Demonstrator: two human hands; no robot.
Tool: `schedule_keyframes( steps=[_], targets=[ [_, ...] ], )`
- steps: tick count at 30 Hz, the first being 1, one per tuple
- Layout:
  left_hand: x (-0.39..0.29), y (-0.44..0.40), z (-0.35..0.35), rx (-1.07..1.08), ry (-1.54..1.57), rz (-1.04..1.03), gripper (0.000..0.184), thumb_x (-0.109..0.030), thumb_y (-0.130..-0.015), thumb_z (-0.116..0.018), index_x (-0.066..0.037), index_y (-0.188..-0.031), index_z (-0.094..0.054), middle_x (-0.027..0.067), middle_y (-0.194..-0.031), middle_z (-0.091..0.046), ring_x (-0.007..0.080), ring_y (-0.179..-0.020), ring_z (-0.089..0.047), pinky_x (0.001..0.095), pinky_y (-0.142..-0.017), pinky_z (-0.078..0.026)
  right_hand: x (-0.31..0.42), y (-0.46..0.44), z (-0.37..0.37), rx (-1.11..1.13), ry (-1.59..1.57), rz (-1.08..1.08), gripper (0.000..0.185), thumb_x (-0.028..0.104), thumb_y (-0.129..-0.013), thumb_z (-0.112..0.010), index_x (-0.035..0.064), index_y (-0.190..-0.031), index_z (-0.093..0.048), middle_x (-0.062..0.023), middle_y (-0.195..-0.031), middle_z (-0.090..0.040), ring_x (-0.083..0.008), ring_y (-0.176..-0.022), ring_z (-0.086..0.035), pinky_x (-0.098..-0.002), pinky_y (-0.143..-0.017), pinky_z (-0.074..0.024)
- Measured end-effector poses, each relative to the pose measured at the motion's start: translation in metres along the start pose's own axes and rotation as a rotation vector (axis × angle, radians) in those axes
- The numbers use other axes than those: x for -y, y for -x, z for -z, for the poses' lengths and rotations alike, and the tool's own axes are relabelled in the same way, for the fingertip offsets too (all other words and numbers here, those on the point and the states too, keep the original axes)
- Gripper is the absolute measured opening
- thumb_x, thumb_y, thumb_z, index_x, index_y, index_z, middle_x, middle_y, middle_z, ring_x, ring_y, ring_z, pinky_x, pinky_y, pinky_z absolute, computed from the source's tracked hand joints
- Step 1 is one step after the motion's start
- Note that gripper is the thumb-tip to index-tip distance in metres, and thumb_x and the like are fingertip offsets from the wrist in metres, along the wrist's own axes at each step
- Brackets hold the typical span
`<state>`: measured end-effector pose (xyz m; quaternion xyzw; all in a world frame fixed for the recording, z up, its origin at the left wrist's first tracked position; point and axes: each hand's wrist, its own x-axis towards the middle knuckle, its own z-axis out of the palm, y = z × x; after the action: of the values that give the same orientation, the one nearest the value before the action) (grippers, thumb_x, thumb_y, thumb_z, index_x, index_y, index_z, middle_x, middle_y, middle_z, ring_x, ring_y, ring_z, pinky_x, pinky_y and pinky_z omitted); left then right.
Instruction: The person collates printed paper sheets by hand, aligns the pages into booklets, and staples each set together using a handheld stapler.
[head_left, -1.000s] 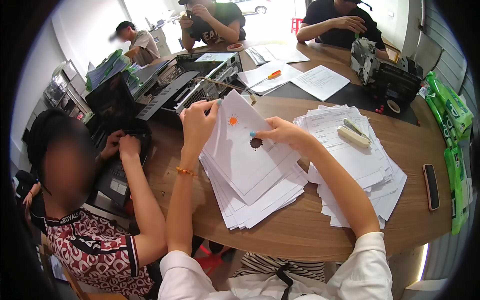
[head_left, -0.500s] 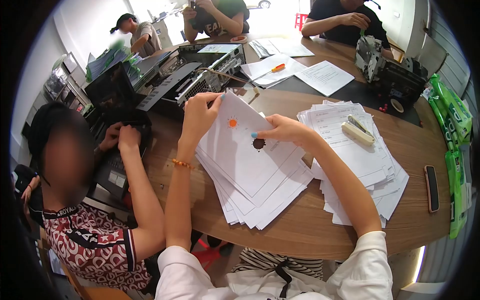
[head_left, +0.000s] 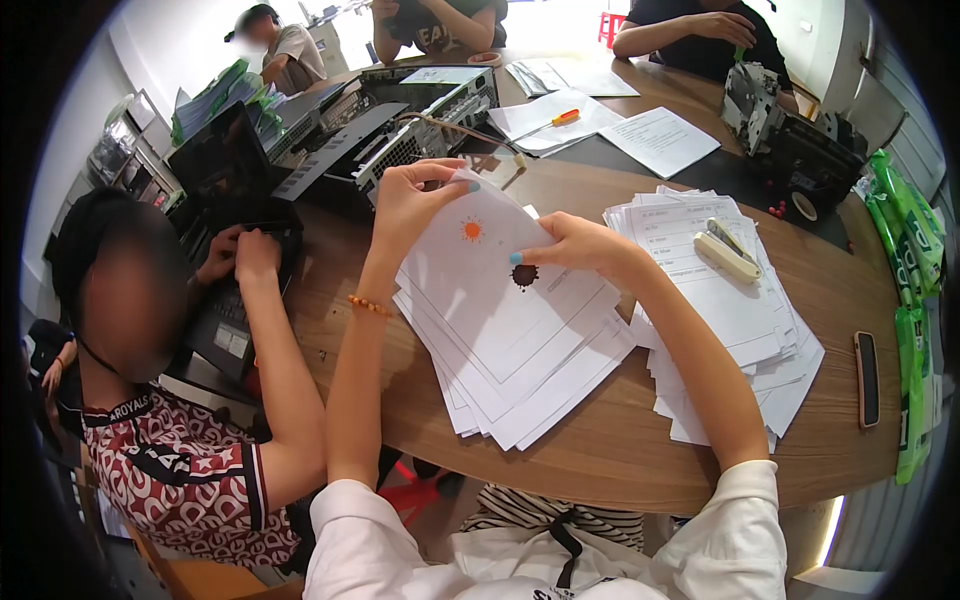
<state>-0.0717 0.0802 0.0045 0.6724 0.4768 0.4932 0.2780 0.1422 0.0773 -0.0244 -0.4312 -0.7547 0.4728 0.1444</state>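
My left hand (head_left: 415,205) pinches the top left corner of a white paper sheet (head_left: 470,290). The sheet carries an orange sun-like mark and a dark splat mark, and its upper edge is raised. On the sheet's top right side my right hand (head_left: 575,243) is closed, thumb on the front near the dark mark and fingers behind. Below lies a fanned stack of paper (head_left: 535,420). To the right, a second paper pile (head_left: 690,300) bears a cream stapler (head_left: 727,253).
A coworker at left has hands on a laptop (head_left: 225,320). An opened computer case (head_left: 430,120) stands behind my left hand. Further back are a screwdriver (head_left: 565,117) and printed sheets (head_left: 660,142). A phone (head_left: 866,380) and green packages (head_left: 912,340) line the right edge.
Both hands still hold the sheet. My left hand has bent its wrist slightly, and the sheet's top edge curls more. The view has shifted a little.
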Motion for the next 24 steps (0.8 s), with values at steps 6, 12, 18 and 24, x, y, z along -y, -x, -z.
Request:
schedule_keyframes(
  steps=[6, 12, 18, 24],
  targets=[
    [0.005, 0.000, 0.002, 0.026, 0.203, 0.049, 0.014, -0.004, -0.068, -0.069, 0.002, -0.080, -0.066, 0.0106, -0.106, -0.058, 0.0147, -0.076, -0.061, 0.0228, -0.063, -0.051, -0.001, 0.000, 0.001, 0.032, -0.025, 0.063, 0.033, 0.026, -0.077, -0.064, 0.0024, -0.099, -0.060, -0.0052, -0.086, -0.063, -0.0108, -0.079, -0.056, -0.0237, -0.072, -0.0424],
    [0.006, -0.001, 0.003, 0.069, 0.264, 0.043, 0.017, -0.006, -0.070, -0.068, 0.000, -0.086, -0.066, 0.0120, -0.106, -0.058, 0.0145, -0.083, -0.059, 0.0226, -0.067, -0.050, 0.000, 0.000, 0.003, 0.063, -0.075, 0.089, 0.031, 0.023, -0.077, -0.064, 0.0021, -0.100, -0.060, -0.0041, -0.088, -0.063, -0.0102, -0.079, -0.056, -0.0236, -0.073, -0.0420],
    [-0.009, 0.003, 0.001, -0.014, 0.275, 0.069, 0.032, -0.014, -0.078, -0.063, 0.000, -0.106, -0.058, 0.0099, -0.097, -0.062, 0.0103, -0.080, -0.058, 0.0201, -0.067, -0.048, -0.002, 0.000, 0.004, 0.044, -0.126, 0.128, 0.031, 0.021, -0.077, -0.063, 0.0024, -0.101, -0.059, -0.0045, -0.088, -0.063, -0.0098, -0.080, -0.055, -0.0236, -0.074, -0.0421],
    [0.001, 0.001, 0.006, 0.169, 0.178, 0.133, 0.030, -0.016, -0.084, -0.055, 0.002, -0.107, -0.056, 0.0057, -0.089, -0.062, 0.0060, -0.072, -0.057, 0.0173, -0.060, -0.046, 0.000, 0.003, 0.007, 0.029, -0.146, 0.090, 0.032, 0.022, -0.075, -0.064, 0.0043, -0.102, -0.060, -0.0082, -0.090, -0.063, -0.0151, -0.080, -0.058, -0.0279, -0.075, -0.0431]
  ],
)
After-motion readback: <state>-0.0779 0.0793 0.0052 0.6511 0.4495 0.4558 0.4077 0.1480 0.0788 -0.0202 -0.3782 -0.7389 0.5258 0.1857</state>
